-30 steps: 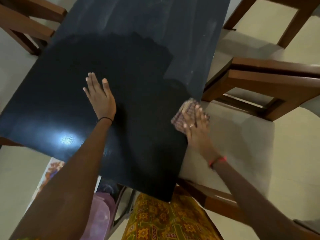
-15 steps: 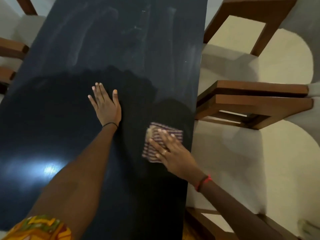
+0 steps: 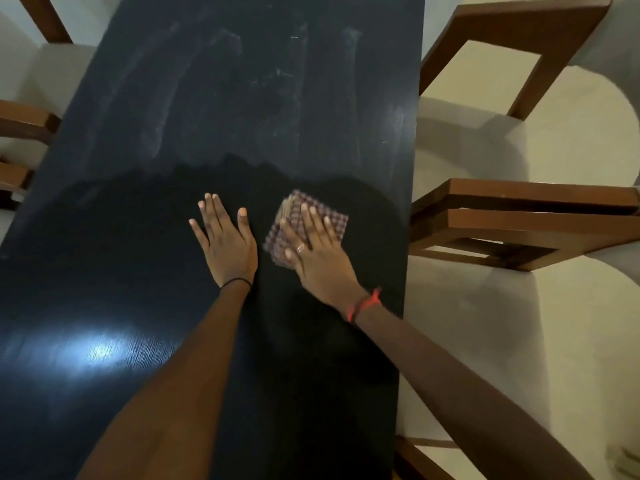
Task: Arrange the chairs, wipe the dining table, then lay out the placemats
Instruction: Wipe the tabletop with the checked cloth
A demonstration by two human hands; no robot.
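A long black dining table (image 3: 242,81) runs away from me; its far half is dusty and streaked, its near half darker. My left hand (image 3: 227,242) lies flat on the tabletop with fingers spread and holds nothing. Just to its right, my right hand (image 3: 317,252) presses flat on a folded checked cloth (image 3: 329,220) on the table. Wooden chairs stand along the right side: one near (image 3: 519,220) and one farther back (image 3: 502,39). No placemats are in view.
Parts of wooden chairs (image 3: 24,123) show at the left edge and another (image 3: 415,459) at the bottom right. The pale tiled floor (image 3: 519,341) lies to the right of the table. A light glare (image 3: 100,351) reflects on the near tabletop.
My right hand has slid the cloth from the table's right edge inward and farther up, close beside my left hand. My view has shifted forward along the table.
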